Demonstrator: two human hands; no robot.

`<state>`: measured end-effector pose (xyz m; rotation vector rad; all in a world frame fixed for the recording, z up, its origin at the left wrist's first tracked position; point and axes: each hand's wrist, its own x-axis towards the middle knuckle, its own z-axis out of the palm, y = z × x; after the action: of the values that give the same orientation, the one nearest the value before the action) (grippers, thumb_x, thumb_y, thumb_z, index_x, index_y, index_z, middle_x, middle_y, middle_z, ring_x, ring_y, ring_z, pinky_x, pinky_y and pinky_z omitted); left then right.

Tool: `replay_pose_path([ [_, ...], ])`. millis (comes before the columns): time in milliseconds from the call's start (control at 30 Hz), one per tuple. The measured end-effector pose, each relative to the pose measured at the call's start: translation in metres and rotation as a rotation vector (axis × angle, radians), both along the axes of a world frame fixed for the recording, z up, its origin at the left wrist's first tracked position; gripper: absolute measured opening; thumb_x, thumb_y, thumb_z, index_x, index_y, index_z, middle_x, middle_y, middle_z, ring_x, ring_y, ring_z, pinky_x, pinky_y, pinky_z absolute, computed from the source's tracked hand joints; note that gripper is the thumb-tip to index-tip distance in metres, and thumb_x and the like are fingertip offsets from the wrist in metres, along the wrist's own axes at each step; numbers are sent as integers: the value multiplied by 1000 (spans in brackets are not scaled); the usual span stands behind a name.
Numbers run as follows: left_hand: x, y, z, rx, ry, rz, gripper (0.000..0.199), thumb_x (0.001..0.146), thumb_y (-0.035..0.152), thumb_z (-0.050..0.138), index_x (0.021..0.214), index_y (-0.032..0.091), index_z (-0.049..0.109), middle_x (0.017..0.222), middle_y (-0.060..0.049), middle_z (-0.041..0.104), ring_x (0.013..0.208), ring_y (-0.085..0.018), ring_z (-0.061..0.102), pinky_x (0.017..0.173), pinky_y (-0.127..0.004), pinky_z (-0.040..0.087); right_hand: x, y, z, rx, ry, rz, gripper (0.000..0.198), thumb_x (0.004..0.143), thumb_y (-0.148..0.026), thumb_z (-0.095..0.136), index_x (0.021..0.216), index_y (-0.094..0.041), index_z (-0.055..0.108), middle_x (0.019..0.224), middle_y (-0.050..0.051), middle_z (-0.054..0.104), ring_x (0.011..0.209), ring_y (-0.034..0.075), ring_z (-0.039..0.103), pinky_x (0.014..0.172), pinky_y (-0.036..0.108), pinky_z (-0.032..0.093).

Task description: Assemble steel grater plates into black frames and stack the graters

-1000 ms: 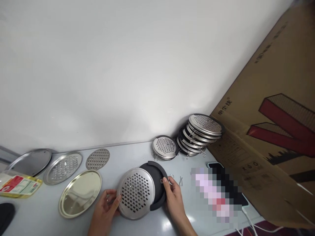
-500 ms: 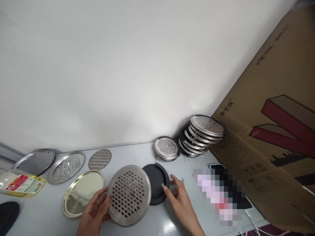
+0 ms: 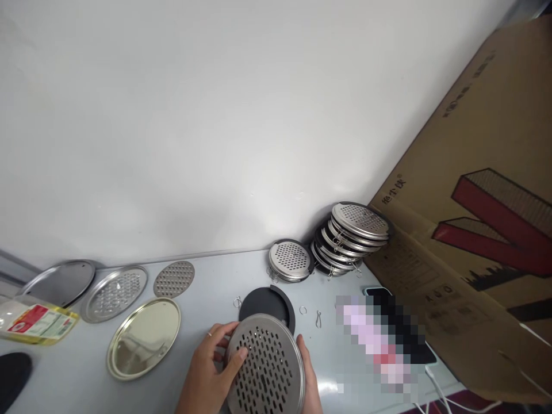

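At the front edge of the view, my left hand (image 3: 215,365) grips a round slotted metal disc (image 3: 265,368) by its left side, thumb on the top face. My right hand (image 3: 308,376) is closed against the disc's right rim, with most of its fingers hidden underneath. Just behind it, a round black tray (image 3: 267,305) with a raised rim lies on the table, partly covered by the disc. Small wire pieces lie close by: a metal ring (image 3: 303,310), a wire hook (image 3: 318,319) and another wire piece (image 3: 237,302).
To the left are a gold-toned metal lid (image 3: 144,339), perforated discs (image 3: 174,279), a plastic packet (image 3: 41,323) and a black round piece (image 3: 12,374). Slotted round cases (image 3: 291,259) and a tall stack (image 3: 360,221) stand by the wall. A phone (image 3: 401,328) and cardboard box (image 3: 474,230) are right.
The slotted disc has moved right and toward me, now overlapping the black tray. My right hand has left the tray's side and come to the disc's rim.
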<state>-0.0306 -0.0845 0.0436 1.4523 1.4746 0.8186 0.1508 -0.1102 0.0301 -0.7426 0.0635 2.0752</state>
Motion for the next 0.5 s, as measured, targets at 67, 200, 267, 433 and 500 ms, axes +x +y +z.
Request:
replay_pose_path([
  [67,-2,-1,3,43,72,0,44,83,54,62,114,24,67,109,-9,68,92,-23,66,72,-30,56,-1,-1,-3,-20,24,-4,86,54,-79,72,117,-20,72,121,14,70,123,40,54,102,56,38],
  [200,-4,-2,7,60,88,-9,40,83,51,63,113,25,68,106,-7,68,89,-22,66,73,-30,55,0,-1,0,-33,70,64,84,55,-79,71,114,-19,74,119,15,71,122,39,54,102,55,38],
  [267,-4,-1,7,66,78,-4,40,83,50,65,113,25,69,106,-7,69,89,-22,66,74,-30,55,1,-1,3,-6,54,87,83,56,-81,69,109,-18,75,116,15,72,120,39,56,101,55,39],
  [433,-4,1,8,29,38,-29,42,81,50,67,115,27,71,108,-7,69,91,-24,66,78,-31,54,1,-3,6,99,-96,115,78,65,-85,57,102,-19,77,107,15,74,115,37,60,97,54,45],
  [500,-5,2,8,27,43,-33,41,79,50,69,114,28,72,106,-7,70,90,-24,65,78,-31,54,1,-4,6,116,-151,100,78,67,-86,52,100,-20,78,103,15,75,112,36,62,95,54,46],
])
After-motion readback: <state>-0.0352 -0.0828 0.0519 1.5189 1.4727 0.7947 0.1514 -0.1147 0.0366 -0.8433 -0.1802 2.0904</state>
